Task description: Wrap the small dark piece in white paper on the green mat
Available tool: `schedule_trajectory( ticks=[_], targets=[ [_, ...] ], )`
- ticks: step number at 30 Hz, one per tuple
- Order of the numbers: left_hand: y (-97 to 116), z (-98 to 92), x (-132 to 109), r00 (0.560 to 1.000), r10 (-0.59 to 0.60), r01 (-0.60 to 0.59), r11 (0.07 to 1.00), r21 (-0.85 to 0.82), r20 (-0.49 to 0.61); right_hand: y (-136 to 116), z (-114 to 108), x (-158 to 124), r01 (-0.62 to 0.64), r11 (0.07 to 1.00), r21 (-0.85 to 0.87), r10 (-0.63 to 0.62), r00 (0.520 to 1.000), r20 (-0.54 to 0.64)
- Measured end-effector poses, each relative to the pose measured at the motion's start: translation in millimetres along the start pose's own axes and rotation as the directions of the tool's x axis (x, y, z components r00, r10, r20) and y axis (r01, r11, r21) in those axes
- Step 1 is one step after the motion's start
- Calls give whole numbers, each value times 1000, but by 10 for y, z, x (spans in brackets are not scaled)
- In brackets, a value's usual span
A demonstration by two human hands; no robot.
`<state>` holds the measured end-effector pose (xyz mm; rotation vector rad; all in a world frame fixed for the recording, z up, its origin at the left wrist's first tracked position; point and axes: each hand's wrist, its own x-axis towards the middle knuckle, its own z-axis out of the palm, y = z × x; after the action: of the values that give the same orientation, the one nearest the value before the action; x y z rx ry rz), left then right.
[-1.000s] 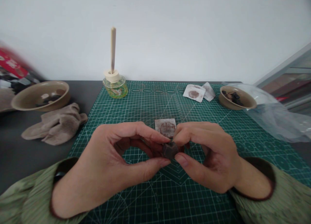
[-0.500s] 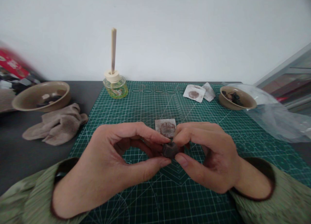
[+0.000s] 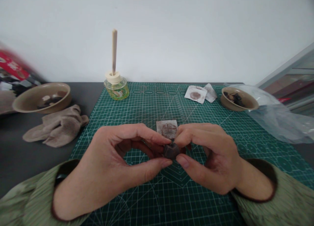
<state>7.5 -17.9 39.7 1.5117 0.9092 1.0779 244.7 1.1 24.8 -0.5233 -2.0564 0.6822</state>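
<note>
1. My left hand [image 3: 105, 162] and right hand [image 3: 211, 159] are both grasping a dark brown chunk [image 3: 171, 151] between thumbs and fingertips. It sits low in the centre of the frame, held over the green cutting mat [image 3: 147, 108], and my fingers hide part of it.
2. Just behind my fingertips, a paper square with a brown stain [image 3: 166, 128] lies on the mat, its lower edge blocked by my fingers.
3. At upper right, two more stained paper squares [image 3: 195, 95] overlap on the mat. Beyond them, a tan bowl [image 3: 227, 102] holds dark pieces, and a clear plastic bag [image 3: 277, 121] covers its right side.
4. At upper left, another tan bowl [image 3: 41, 87] holds dark pieces, with a crumpled beige cloth [image 3: 57, 129] in front of it on the dark tabletop [image 3: 29, 164].
5. At top centre, a wooden stick [image 3: 114, 51] stands upright in a cream tape roll [image 3: 113, 77] on a glass jar [image 3: 116, 89].
</note>
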Motion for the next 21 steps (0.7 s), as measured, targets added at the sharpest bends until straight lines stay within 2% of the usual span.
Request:
schedule_trajectory(
  ticks=[7,14,21],
  targets=[
    [2,-5,4,1000,-15,15,1000,5,-17,-4,-17,23,-39,999,-8,39,999,12],
    [-6,-2,0,1000,-10,10,1000,-3,-27,-19,-43,-9,-152,988,-16,152,988,-10],
    [-35,-12,26,1000,-5,5,1000,-7,-23,9,-24,-36,-125,992,-2,124,991,-58]
  ],
)
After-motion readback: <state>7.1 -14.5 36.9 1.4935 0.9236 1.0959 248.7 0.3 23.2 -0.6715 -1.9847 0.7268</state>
